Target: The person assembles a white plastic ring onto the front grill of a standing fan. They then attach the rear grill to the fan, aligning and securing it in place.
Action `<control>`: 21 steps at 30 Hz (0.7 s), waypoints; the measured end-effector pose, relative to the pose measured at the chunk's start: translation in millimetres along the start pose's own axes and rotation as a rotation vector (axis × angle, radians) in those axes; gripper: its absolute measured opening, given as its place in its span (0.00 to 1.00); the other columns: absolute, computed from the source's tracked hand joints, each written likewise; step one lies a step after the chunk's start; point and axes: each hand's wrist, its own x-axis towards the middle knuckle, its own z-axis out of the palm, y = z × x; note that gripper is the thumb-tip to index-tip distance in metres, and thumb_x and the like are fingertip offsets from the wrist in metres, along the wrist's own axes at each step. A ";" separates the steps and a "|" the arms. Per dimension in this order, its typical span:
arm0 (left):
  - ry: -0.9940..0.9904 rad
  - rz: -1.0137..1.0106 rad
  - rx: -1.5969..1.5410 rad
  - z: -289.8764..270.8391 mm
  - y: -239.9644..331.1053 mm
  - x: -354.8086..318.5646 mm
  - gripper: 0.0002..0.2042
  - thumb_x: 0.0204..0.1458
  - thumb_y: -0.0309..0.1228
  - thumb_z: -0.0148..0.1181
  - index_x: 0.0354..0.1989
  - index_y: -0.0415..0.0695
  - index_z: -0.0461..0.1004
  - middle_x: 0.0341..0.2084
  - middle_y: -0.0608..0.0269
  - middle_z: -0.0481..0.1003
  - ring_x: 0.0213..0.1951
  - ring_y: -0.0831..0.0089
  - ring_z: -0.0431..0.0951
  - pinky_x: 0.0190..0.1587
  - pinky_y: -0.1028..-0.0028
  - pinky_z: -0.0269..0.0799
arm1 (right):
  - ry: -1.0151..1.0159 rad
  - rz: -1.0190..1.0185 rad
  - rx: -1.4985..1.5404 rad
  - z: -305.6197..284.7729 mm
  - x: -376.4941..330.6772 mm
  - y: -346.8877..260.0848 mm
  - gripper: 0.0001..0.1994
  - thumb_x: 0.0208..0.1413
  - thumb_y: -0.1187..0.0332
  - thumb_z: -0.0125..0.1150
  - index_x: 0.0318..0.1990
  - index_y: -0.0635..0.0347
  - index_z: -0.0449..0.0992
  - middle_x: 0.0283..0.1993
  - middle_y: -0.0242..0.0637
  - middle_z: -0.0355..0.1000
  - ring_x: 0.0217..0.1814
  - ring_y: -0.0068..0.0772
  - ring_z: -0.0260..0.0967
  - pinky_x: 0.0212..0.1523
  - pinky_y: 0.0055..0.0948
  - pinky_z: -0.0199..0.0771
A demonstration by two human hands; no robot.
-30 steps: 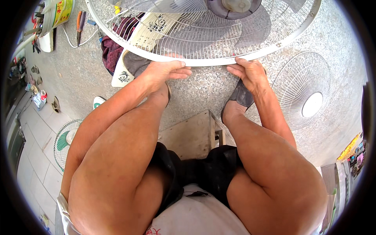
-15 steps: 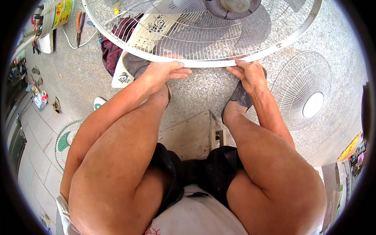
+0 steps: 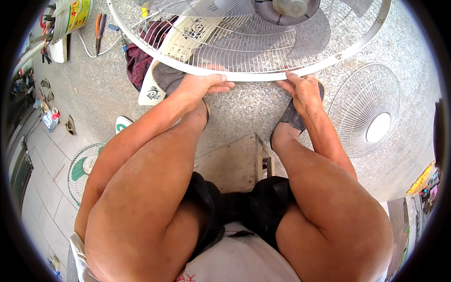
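A large fan with a white wire guard point(image 3: 253, 47) and translucent grey blades lies in front of me on the speckled floor. My left hand point(image 3: 202, 84) grips the near rim of the guard, fingers curled over it. My right hand point(image 3: 303, 89) holds the same rim further right, thumb on top. Both forearms reach out over my bare knees. I sit on a low wooden stool point(image 3: 235, 162), with my feet in dark sandals under the guard's edge.
A loose round fan guard point(image 3: 369, 110) lies on the floor at right. A small green-bladed fan point(image 3: 82, 169) sits at left. A maroon cloth point(image 3: 138, 58), pliers point(image 3: 98, 26) and a white cable lie at upper left, near a tin point(image 3: 70, 16).
Both hands stay on the guard's rim. The guard has shifted slightly to the right.
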 end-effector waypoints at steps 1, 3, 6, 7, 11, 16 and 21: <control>0.003 0.008 0.005 -0.4 0.2 0.3 0.12 0.53 0.21 0.55 0.44 0.29 0.67 0.39 0.47 0.74 0.40 0.62 0.80 0.42 0.75 0.80 | 0.001 0.006 0.002 0.3 0.0 -0.2 0.14 0.58 0.79 0.50 0.48 0.82 0.64 0.47 0.54 0.68 0.47 0.42 0.73 0.48 0.30 0.80; 0.022 0.003 0.009 0.4 1.1 -0.4 0.12 0.53 0.21 0.56 0.44 0.29 0.67 0.38 0.48 0.75 0.39 0.63 0.80 0.42 0.75 0.80 | -0.003 0.016 0.007 1.1 -0.9 -1.2 0.13 0.58 0.79 0.49 0.48 0.82 0.63 0.48 0.54 0.67 0.48 0.42 0.72 0.49 0.30 0.80; 0.026 0.005 0.045 0.2 2.6 -1.2 0.12 0.53 0.22 0.56 0.44 0.30 0.68 0.37 0.48 0.75 0.39 0.63 0.80 0.41 0.76 0.79 | -0.009 0.022 0.012 1.6 -2.3 -2.6 0.13 0.58 0.79 0.49 0.48 0.82 0.63 0.48 0.54 0.67 0.48 0.41 0.72 0.50 0.30 0.80; 0.021 0.007 0.063 -0.1 3.3 -0.7 0.12 0.53 0.22 0.56 0.44 0.30 0.68 0.37 0.48 0.76 0.39 0.64 0.80 0.41 0.76 0.79 | -0.005 0.021 0.009 0.6 -1.7 -2.1 0.13 0.58 0.79 0.49 0.47 0.82 0.63 0.48 0.54 0.67 0.48 0.41 0.72 0.50 0.30 0.80; 0.010 0.019 0.052 -2.1 0.6 0.0 0.13 0.53 0.23 0.57 0.45 0.30 0.67 0.37 0.48 0.76 0.39 0.63 0.80 0.42 0.74 0.79 | 0.010 0.020 0.014 1.0 1.3 1.2 0.12 0.58 0.79 0.50 0.46 0.81 0.64 0.46 0.53 0.68 0.46 0.41 0.73 0.48 0.30 0.81; 0.023 0.007 0.088 -1.9 1.5 3.1 0.14 0.53 0.25 0.58 0.46 0.31 0.68 0.38 0.49 0.75 0.39 0.62 0.80 0.44 0.72 0.78 | 0.038 0.013 -0.006 1.9 2.9 3.1 0.12 0.57 0.78 0.51 0.45 0.80 0.65 0.42 0.52 0.70 0.41 0.41 0.74 0.43 0.31 0.82; 0.054 0.034 0.101 -5.9 -0.9 2.4 0.15 0.50 0.23 0.61 0.45 0.30 0.68 0.37 0.49 0.75 0.36 0.64 0.80 0.41 0.71 0.79 | 0.071 0.009 -0.013 7.1 0.1 1.4 0.12 0.57 0.78 0.51 0.46 0.80 0.65 0.43 0.53 0.70 0.42 0.42 0.75 0.44 0.31 0.82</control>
